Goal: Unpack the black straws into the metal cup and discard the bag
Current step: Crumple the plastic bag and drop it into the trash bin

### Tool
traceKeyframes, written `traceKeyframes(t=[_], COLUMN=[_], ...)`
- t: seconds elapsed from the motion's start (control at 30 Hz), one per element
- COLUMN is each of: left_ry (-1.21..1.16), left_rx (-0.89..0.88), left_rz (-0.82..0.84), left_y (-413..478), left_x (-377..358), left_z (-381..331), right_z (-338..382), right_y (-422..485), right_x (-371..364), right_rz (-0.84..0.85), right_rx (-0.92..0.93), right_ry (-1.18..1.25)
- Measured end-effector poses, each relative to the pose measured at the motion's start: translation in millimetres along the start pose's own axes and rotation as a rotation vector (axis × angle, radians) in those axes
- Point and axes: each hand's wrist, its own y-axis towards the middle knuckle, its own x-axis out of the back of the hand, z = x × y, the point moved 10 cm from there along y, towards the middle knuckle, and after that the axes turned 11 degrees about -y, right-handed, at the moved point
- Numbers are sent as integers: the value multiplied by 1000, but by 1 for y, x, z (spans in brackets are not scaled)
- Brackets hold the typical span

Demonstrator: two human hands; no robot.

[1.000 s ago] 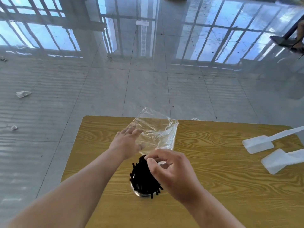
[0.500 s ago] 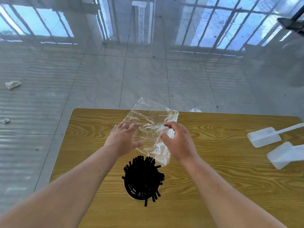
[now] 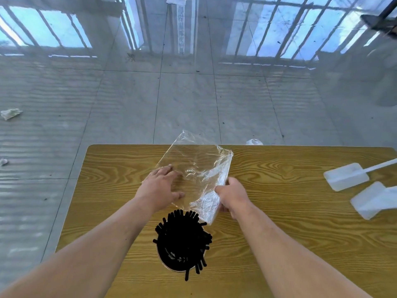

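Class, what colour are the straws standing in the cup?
The straws are black, clearest in the head view.

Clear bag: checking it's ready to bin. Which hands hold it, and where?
The right hand grips the clear bag at its right edge; the left hand rests open-fingered against its left side.

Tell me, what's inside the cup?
Black straws fill the cup, standing up and fanning out past its rim. They cover the bottom and most of the wall, so whether anything else is inside cannot be seen.
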Motion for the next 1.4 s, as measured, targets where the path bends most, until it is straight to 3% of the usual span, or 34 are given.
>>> traceKeyframes(t=[0.2, 0.47, 0.87, 0.97, 1.1, 1.2, 1.3, 1.4], left_ry=[-120, -274, -713, -865, -1095, -1169, -1201, -1073], left_rx=[13, -103, -179, -213, -227, -265, -255, -298], left_rz=[5, -68, -226, -132, 251, 413, 403, 317], left_y=[-8, -37, -94, -109, -140, -159, -168, -170], left_x=[30, 102, 190, 194, 172, 163, 155, 147], left_z=[-11, -67, -142, -167, -213, -245, -269, -291], right_z=[28, 72, 84, 68, 47, 28, 6, -19], right_y=[-21, -83, -216, -236, -254, -265, -273, -279], right_x=[25, 84, 163, 182, 203, 226, 252, 279], right_rz=[-50, -131, -225, -175, -93, -58, -94, -210], right_rx=[189, 361, 556, 538, 506, 491, 483, 469], right_ry=[-18, 149, 376, 523, 718, 846, 826, 660])
